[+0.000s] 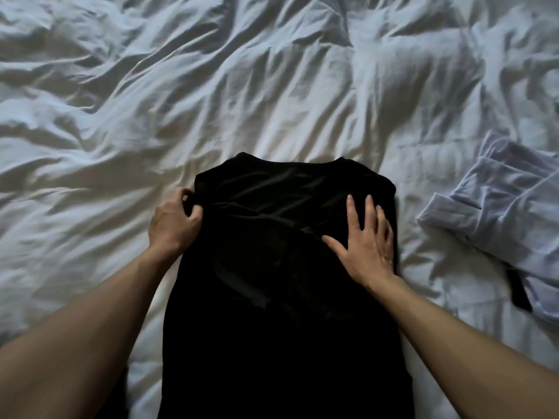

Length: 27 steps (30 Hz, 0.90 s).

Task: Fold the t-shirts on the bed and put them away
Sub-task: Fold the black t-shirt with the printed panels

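Hands working a black t-shirt (281, 267) lying on the bed (211, 101): left hand (175, 222) is pinching its side edge, right hand (366, 246) is pressing flat, fingers spread. Anchoring firmly should be keeping the fold straight.

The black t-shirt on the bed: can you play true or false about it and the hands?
1. The black cotton t-shirt lies on the rumpled white bedding. True.
2. The right hand pinches the shirt. False: it presses flat, fingers straight.
3. The left hand grips the shirt's left edge. True.
4. A crumpled pale lilac garment lies left of the shirt. False: it lies to the right.
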Each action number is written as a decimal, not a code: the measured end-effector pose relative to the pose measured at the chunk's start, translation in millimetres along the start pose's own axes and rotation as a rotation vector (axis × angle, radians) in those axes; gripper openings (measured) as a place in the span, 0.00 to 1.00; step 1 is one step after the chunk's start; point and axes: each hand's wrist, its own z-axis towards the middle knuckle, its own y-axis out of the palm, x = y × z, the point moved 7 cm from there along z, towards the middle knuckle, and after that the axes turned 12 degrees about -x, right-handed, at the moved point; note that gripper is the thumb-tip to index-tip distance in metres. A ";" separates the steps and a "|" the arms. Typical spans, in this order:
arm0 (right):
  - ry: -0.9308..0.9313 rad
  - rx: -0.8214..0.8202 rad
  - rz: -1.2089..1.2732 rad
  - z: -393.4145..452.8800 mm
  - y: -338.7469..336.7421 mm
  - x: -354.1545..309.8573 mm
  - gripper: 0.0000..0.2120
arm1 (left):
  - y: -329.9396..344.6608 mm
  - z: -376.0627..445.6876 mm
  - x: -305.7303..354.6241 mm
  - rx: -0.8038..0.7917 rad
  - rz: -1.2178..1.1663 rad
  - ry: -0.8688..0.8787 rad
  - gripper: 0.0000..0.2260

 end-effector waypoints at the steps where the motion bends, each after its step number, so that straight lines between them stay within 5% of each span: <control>1: -0.002 0.065 0.050 2.4 -7.9 1.5 0.44 | 1.2 2.5 3.9 -0.008 -0.030 0.007 0.17; 4: 0.084 0.155 0.249 22.1 -31.4 17.4 0.45 | 5.4 16.7 15.4 -0.080 -0.141 0.026 0.27; 8: 0.229 0.007 0.352 59.1 -48.7 40.4 0.43 | 14.6 35.6 19.7 -0.289 -0.591 -0.026 0.43; 13: 0.191 -0.159 0.339 81.9 -47.9 51.7 0.23 | 13.9 48.6 21.8 -0.220 -0.220 0.045 0.19; 16: 0.089 -0.132 0.447 88.4 -56.0 49.5 0.14 | 10.6 65.2 24.6 -0.191 -0.229 0.074 0.05; 24: -0.033 -0.155 0.943 85.3 -69.0 58.0 0.08 | -1.5 69.7 42.7 -0.254 -0.347 0.073 0.12; 27: -0.095 -0.409 1.144 74.5 -72.3 43.4 0.06 | -6.2 58.3 61.5 -0.415 -0.416 0.118 0.14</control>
